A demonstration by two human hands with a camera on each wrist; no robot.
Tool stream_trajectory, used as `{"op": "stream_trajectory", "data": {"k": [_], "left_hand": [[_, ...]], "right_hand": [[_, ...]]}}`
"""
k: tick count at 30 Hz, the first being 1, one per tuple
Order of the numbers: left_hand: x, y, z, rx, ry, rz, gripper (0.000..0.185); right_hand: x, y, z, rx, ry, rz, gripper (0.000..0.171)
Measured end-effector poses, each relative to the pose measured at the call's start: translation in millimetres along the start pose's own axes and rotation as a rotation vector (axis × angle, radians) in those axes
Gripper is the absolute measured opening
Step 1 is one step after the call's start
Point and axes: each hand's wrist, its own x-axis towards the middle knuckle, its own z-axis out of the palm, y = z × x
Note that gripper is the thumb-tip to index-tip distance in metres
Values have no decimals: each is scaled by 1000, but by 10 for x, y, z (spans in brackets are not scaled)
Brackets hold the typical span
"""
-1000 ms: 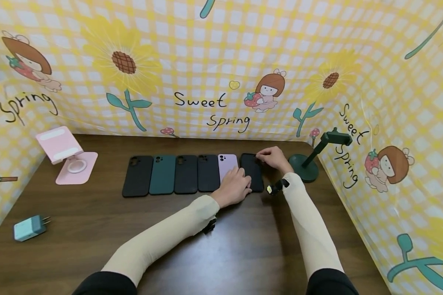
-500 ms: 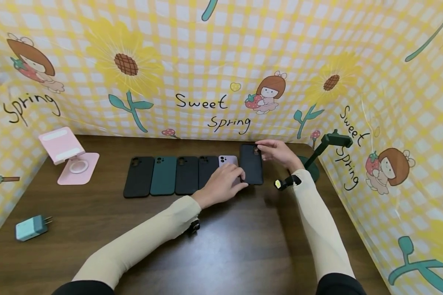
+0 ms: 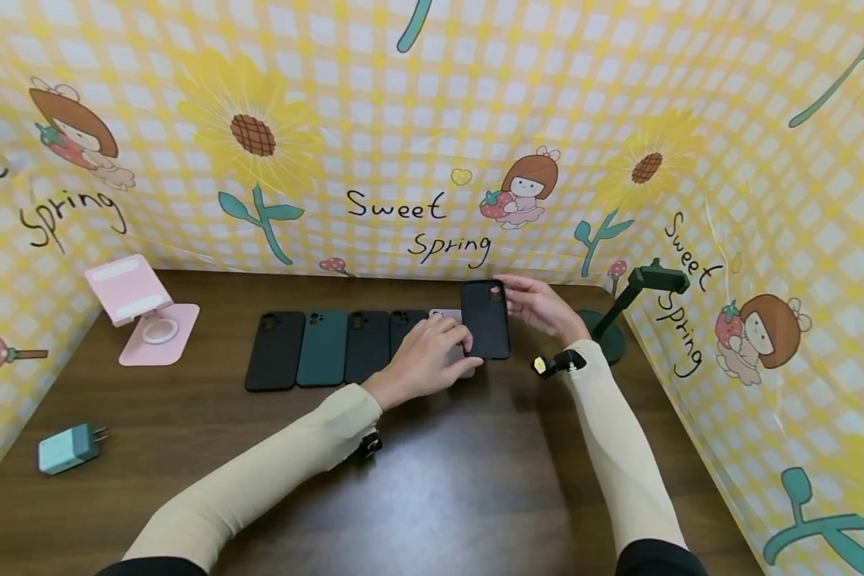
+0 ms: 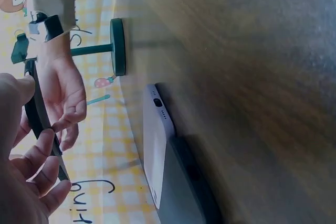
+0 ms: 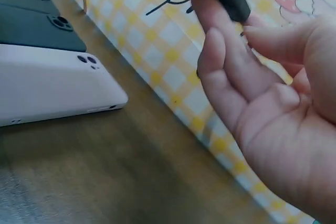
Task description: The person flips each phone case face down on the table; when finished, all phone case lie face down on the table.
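A black phone case (image 3: 486, 324) is raised off the table, tilted, between my two hands. My left hand (image 3: 425, 354) grips its near left edge; the left wrist view shows thumb and fingertips on opposite sides of the case (image 4: 38, 106). At the far right corner by the camera cutout, my right hand (image 3: 543, 310) pinches it between thumb and fingers. Below lies a lilac phone case (image 5: 52, 85), partly covered by my left hand in the head view. Leftward in the same row are a dark case (image 3: 405, 323), another dark case (image 3: 366, 352), a teal case (image 3: 322, 350) and a black case (image 3: 274, 354).
Right of my right hand stands a dark green stand (image 3: 608, 340) with an upright arm. A pink folding phone stand (image 3: 130, 290) is at the back left, with a light blue charger plug (image 3: 65, 450) nearer the front. Yellow checked cloth walls (image 3: 396, 144) border the wooden table (image 3: 432, 496).
The black case at the row's right end has been lifted from the table and tilted up. My left hand has moved left and taken its near edge; the head view has shifted slightly.
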Motion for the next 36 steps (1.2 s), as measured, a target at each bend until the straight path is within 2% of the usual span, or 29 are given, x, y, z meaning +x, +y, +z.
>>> {"op": "stream_trajectory", "data": {"k": [3,8,11,18,22,24,26,29,32,36], "left_hand": [[2,8,3,-22,9,8,24],[-9,5,11,-51,9,-2,24],[-19,0,14,-62,-1,-7,23],[0,1,31,-87,-21,10,27],[17,-10,31,-68,-62,17,60],[34,-6,16,-48,-99,36,76],[55,6,-8,-15,-145,71,84],[95,34,-50,31,-214,120,83],[125,58,-74,55,-255,135,77],[146,93,-80,-7,-235,119,75]], "right_hand": [[-12,114,-6,79,-89,-35,47],[-12,243,21,142,-224,-83,61],[-14,261,34,175,-258,-105,61],[-37,258,2,250,-340,-134,51],[-19,263,-14,182,-367,-126,53],[-12,257,-4,145,-365,-105,54],[-10,252,8,100,-355,-78,55],[-11,242,27,40,-336,-38,59],[-17,245,33,10,-330,-18,61],[-34,254,41,18,-336,-13,58]]}}
